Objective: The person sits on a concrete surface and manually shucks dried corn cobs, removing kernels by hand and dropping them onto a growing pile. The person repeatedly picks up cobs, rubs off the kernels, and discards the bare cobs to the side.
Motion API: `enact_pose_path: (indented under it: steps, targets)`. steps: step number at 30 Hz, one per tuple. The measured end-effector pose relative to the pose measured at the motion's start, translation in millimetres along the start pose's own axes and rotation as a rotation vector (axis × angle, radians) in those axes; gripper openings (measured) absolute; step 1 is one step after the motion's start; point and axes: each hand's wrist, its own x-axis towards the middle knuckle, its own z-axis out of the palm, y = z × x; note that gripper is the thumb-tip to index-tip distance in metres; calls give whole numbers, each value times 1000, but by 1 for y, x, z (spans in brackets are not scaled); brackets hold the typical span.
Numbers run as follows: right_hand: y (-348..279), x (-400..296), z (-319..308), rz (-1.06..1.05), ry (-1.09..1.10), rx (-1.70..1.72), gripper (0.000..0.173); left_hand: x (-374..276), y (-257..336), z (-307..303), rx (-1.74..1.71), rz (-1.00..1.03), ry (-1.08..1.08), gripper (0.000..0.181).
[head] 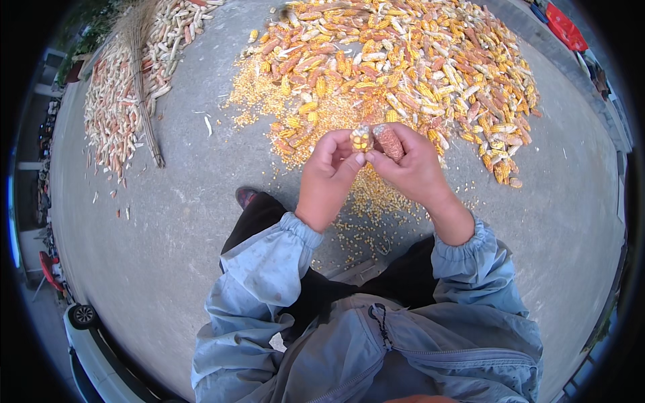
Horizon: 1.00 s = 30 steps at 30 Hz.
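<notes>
My left hand (325, 179) grips a short piece of corn cob (361, 139) that has a few yellow kernels on it. A reddish, stripped corn cob (388, 142) is held in my right hand (418, 169), whose thumb meets the left thumb at the base of the kernelled piece. Both hands are above loose yellow kernels (375, 194) scattered on the concrete between my legs. Just beyond them spreads a large heap of corn cobs (398, 65), some covered in kernels and some partly bare.
At the far left, a pile of stripped cobs (108, 118) has a twig broom (138, 85) lying across it. My shoe (245, 196) rests near the kernels on the concrete floor (151, 242). A white car (88, 347) stands at lower left, a red plastic object (564, 27) at upper right.
</notes>
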Motion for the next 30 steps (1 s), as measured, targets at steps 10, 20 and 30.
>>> enact_pose_path:
  steps: [10,20,30]
  targets:
    - [8,4,-4,194,-74,145,22,7,-5,3,24,-70,55,25]
    - [17,13,-1,54,-27,-232,15,3,-10,6,357,43,50,27]
    - [6,13,-6,353,-126,309,27,14,4,-2,-256,-227,-9,20]
